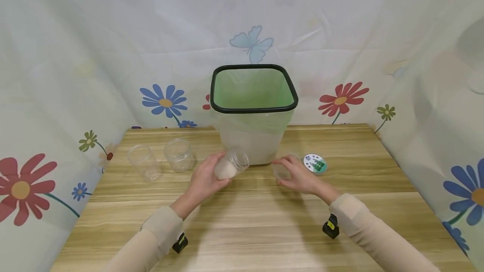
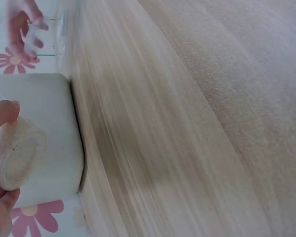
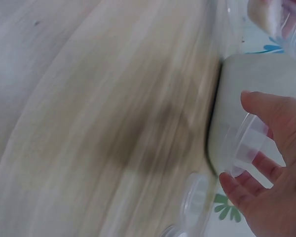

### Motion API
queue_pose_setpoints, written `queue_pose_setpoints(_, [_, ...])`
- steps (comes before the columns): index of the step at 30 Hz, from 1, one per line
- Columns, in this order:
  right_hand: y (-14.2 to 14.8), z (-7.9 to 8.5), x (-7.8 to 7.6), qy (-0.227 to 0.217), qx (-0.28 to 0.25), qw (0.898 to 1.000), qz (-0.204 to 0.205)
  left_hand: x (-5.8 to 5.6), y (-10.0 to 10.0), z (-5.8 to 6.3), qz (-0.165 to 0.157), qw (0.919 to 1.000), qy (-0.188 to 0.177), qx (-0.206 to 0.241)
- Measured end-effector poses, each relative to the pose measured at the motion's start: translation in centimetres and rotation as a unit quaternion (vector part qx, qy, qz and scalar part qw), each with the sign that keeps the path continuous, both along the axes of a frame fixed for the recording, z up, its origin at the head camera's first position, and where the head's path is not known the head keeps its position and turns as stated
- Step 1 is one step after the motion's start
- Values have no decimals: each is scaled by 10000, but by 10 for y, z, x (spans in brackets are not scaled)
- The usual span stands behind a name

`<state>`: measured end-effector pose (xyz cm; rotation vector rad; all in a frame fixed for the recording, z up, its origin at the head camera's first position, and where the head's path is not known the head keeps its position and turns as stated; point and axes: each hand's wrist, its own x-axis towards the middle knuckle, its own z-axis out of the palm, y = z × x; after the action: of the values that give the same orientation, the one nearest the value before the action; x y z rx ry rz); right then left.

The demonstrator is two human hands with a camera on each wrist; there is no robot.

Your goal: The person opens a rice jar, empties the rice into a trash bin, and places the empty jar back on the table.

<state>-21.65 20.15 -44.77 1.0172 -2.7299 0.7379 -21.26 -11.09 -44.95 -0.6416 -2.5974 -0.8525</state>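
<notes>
My left hand [image 1: 207, 176] grips a clear plastic jar [image 1: 237, 158] that is tipped, its mouth toward the right and up. White grainy stuff [image 1: 225, 168] lies inside at the jar's bottom end. In the left wrist view the round base of the jar [image 2: 23, 155] faces the camera. My right hand [image 1: 298, 175] holds a clear, shallow round lid [image 1: 280, 172] between thumb and fingers, just above the table. The right wrist view shows this lid [image 3: 249, 143] on edge. The two hands are apart, both in front of the bin.
A pale green bin [image 1: 249, 137] with a black rim stands at the back middle. To the left are a tall clear jar [image 1: 145, 165] and a shorter one [image 1: 179, 156]. Right of the right hand lies a printed round lid [image 1: 315, 164]; another clear lid [image 3: 193, 200] lies nearby.
</notes>
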Motion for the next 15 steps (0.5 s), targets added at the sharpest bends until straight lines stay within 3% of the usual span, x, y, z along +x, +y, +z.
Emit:
queue_pose_setpoints(8, [10,-13,2,360,194,9992,-30,3,-2,-1,53,10000,-4,-37])
queue_pose_setpoints(15, [17,-22,4,-21,222,9994,-270,3,-3,-1,44,10000,45,-49])
